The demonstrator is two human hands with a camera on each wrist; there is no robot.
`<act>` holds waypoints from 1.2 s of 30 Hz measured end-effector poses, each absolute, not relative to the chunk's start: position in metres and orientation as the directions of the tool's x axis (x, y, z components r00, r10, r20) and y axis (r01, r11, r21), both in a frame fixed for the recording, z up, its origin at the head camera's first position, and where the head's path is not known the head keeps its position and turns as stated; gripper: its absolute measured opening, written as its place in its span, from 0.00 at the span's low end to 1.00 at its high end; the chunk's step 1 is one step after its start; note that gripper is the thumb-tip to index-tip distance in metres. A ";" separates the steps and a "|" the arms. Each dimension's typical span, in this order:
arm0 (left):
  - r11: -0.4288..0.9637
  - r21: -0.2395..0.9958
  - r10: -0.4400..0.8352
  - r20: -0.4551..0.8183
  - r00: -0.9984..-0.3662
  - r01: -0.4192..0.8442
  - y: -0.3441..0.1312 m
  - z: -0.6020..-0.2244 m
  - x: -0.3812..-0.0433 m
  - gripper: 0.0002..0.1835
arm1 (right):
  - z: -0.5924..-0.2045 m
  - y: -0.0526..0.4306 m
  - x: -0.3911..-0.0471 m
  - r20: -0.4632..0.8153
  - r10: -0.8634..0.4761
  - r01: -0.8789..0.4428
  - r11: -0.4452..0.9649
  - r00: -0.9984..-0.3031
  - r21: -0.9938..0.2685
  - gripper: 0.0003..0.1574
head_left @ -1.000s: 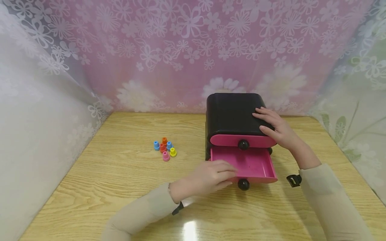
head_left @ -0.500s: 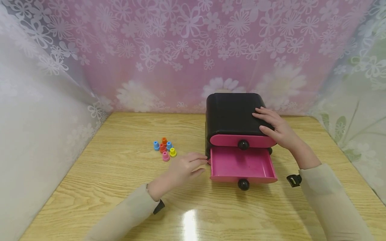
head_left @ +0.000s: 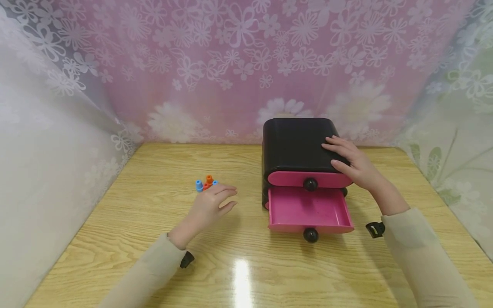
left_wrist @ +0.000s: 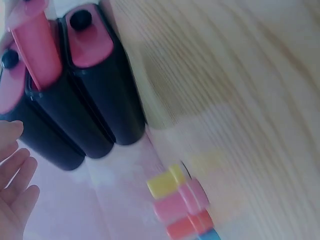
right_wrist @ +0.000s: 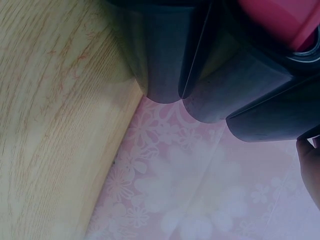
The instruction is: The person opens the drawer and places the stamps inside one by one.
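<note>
A black drawer unit (head_left: 302, 143) with pink fronts stands on the right of the table. Its middle pink drawer (head_left: 310, 209) is pulled out and looks bare inside. My right hand (head_left: 356, 164) rests on the unit's top right edge, fingers spread. To the left, my left hand (head_left: 209, 203) reaches over a cluster of small stepped plastic pieces, fingers loosely bent, with nothing between thumb and fingers. A blue piece (head_left: 199, 185) and an orange piece (head_left: 209, 179) show beyond it. The yellow piece (left_wrist: 165, 185) and pink piece (left_wrist: 180, 200) appear in the left wrist view; the hand hides them from the head view.
Round black knobs jut from the drawer fronts, such as the upper knob (head_left: 310, 184). The wooden table (head_left: 246, 256) runs back to a pink flowered curtain (head_left: 215, 85), with pale curtains at both sides.
My left hand has moved left, from the front of the pulled-out drawer to the small pieces, and now covers some of them. The right hand stays on the drawer unit.
</note>
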State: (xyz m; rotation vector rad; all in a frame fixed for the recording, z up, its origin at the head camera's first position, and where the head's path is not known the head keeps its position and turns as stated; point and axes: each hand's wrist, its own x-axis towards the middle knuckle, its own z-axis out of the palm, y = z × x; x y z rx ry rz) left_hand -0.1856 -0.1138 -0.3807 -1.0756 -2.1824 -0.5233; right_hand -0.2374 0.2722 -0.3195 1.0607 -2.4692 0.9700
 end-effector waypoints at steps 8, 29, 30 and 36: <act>0.686 0.168 0.448 0.668 -0.594 0.708 -0.138 -0.381 -0.197 0.14 | -0.319 0.273 -0.238 0.482 -0.531 -0.717 0.517 -0.697 -0.468 0.27; 0.787 0.510 0.164 0.369 -0.915 0.347 -0.185 -0.380 -0.234 0.18 | -0.317 0.273 -0.238 0.488 -0.539 -0.727 0.512 -0.687 -0.458 0.27; 0.790 0.513 0.161 0.355 -0.921 0.335 -0.186 -0.381 -0.235 0.18 | -0.317 0.273 -0.238 0.488 -0.539 -0.727 0.513 -0.686 -0.456 0.27; 0.813 0.518 0.142 0.265 -0.954 0.265 -0.190 -0.384 -0.242 0.20 | -0.318 0.273 -0.236 0.490 -0.541 -0.730 0.516 -0.684 -0.449 0.27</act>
